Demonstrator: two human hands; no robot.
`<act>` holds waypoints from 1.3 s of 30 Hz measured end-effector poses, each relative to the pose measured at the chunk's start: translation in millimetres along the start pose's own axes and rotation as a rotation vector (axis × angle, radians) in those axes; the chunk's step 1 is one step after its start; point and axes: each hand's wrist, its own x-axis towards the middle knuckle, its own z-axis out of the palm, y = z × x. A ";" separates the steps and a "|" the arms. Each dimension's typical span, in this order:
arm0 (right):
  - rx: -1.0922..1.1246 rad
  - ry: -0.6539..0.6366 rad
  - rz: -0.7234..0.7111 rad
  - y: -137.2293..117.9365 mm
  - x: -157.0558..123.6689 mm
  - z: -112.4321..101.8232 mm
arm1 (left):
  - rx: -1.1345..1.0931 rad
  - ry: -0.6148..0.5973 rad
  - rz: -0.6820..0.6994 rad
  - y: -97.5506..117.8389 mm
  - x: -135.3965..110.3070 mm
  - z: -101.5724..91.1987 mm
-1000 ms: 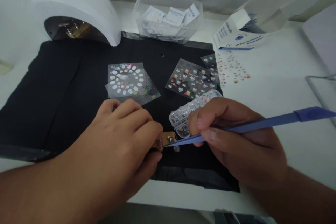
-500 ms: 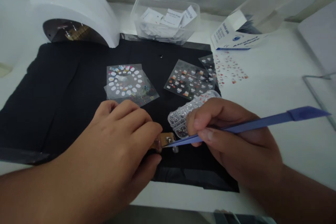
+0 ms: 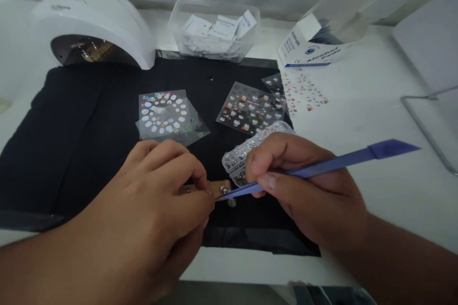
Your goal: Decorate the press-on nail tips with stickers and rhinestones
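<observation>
My left hand (image 3: 157, 200) is curled, its fingertips pinching a small brown holder (image 3: 219, 187) with a metal stud, low on the black mat (image 3: 71, 119). My right hand (image 3: 304, 186) grips long blue tweezers (image 3: 322, 167); their tip touches the holder's right end. A clear case of rhinestones (image 3: 246, 150) lies just behind my right fingers, partly hidden by them.
Two clear nail-sticker sheets (image 3: 164, 113) (image 3: 250, 109) lie on the mat, a third (image 3: 304, 91) on the white table. A white nail lamp (image 3: 93, 28) stands back left, a clear tub of wipes (image 3: 214, 31) behind the mat, a white-blue box (image 3: 307, 47) back right.
My left fingers have shifted on the holder, showing more of its top. The tweezers' tip stays on it. The view has drifted slightly.
</observation>
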 end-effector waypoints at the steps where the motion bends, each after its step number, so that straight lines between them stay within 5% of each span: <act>1: -0.001 0.001 0.002 -0.6 0.1 0.4 | 0.001 0.003 -0.003 0.0 0.0 -0.1; 23: -0.003 -0.028 -0.004 -2.7 1.4 0.2 | 0.044 0.053 0.027 -1.2 -0.3 10.3; 39: 0.181 0.139 -0.131 -1.0 17.0 -23.4 | 0.012 0.039 0.008 0.0 0.6 10.5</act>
